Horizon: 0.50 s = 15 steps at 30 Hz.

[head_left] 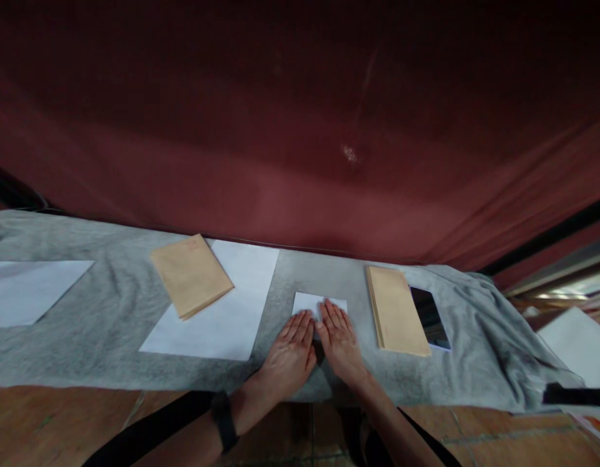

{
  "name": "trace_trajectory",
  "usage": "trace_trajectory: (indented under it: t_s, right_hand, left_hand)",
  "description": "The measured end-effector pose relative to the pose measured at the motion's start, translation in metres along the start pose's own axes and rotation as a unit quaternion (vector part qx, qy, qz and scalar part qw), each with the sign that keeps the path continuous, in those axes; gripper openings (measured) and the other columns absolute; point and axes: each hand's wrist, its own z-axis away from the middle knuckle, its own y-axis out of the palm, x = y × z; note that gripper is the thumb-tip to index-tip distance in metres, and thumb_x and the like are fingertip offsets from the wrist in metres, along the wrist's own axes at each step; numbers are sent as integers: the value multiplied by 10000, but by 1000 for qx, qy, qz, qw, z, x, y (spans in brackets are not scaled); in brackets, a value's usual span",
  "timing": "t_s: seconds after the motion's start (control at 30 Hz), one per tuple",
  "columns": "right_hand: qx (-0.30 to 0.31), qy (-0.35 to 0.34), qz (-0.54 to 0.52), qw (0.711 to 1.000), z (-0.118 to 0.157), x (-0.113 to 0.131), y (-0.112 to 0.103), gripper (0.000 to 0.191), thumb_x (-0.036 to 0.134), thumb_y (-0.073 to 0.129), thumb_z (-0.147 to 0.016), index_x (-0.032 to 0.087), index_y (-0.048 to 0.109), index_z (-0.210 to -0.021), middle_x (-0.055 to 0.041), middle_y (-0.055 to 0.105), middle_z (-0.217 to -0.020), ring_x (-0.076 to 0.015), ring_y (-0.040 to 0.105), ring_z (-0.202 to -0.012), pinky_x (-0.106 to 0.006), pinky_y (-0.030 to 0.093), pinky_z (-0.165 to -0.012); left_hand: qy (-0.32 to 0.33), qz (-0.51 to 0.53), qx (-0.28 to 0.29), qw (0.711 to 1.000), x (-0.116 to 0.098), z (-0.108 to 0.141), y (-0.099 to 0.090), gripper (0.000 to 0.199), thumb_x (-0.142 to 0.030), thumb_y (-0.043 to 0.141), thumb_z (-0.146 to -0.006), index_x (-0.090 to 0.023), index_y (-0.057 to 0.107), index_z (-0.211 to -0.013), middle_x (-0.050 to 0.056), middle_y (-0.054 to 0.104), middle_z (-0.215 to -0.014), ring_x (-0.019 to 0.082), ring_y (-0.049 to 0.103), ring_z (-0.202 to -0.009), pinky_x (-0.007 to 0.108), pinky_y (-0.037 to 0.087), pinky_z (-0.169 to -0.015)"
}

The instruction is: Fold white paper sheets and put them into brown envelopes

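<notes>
A small white paper [307, 300] lies on the grey cloth in front of me, its near part hidden under my fingers. My left hand [290, 350] rests flat on its left side, fingers stretched out. Flat on the right side is my right hand [339, 340], fingers extended and slightly apart. Both hands touch the paper and hold nothing. To the right lies a stack of brown envelopes [399, 311]; to the left, more brown envelopes [192, 275] sit partly on a large white sheet [231, 324].
A dark phone [431, 318] lies partly beside the right envelope stack. Another white sheet [32, 292] is at the far left of the cloth [119, 292]. A red fabric wall [280, 194] rises behind it. Something white [579, 344] shows at the far right.
</notes>
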Motion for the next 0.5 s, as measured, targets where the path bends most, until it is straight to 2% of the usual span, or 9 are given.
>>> trace_trajectory:
  t_s: [0.13,0.3,0.5]
  right_hand:
    - [-23,6,53,998,6,-3,3,551,408,330,-1074,162,358,-1566,-135,299,-1637,-270,297,-1515,-507,293,-1215]
    - [-44,12,92,995,7,-4,7,586,416,399,-1055,98,380,-1548,-184,271,-1640,-308,273,-1520,-511,296,-1210]
    - [-51,7,105,993,7,-6,13,600,437,413,-1049,88,399,-1537,-193,285,-1635,-320,274,-1517,-510,298,-1207]
  left_hand:
    - [-26,-30,-22,999,10,1,14,592,-256,418,-937,-44,409,-1490,209,442,-1558,301,386,-1473,488,346,-1196]
    - [-54,-48,-52,996,24,-5,21,638,-414,401,-1000,-46,363,-1520,215,443,-1556,302,374,-1480,493,319,-1212]
    - [-68,-65,-22,995,46,-4,20,650,-481,390,-1010,-73,391,-1517,204,418,-1575,297,365,-1485,478,334,-1199]
